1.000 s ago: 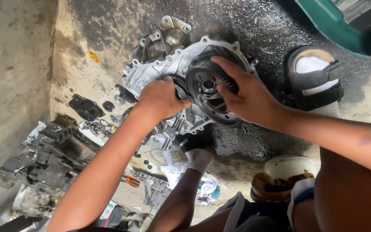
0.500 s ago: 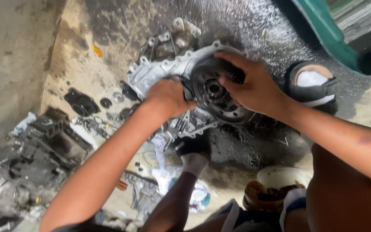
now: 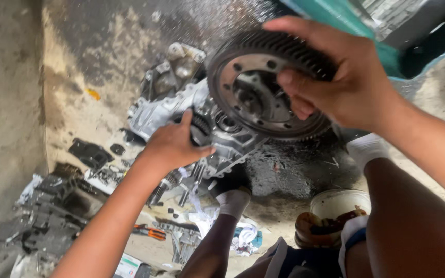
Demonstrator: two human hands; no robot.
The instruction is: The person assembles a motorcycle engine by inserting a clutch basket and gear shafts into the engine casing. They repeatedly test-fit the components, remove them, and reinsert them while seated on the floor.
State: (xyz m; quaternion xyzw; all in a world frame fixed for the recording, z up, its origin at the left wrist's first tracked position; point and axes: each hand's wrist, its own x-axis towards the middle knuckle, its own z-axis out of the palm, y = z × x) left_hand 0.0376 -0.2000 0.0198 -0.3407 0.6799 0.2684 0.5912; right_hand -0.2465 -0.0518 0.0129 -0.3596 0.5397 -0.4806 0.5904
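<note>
Bare forearms, white socks [image 3: 234,202], dark blue shorts [image 3: 305,260].

Right hand [image 3: 343,85] raised, fingers curled in a firm grip; left hand [image 3: 173,146] lower, palm down.

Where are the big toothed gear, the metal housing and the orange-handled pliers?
toothed gear [image 3: 263,110], head view, on its flat face below the hub
metal housing [image 3: 155,116], head view, on its pale left flank
orange-handled pliers [image 3: 150,232], head view, on the handles
</note>
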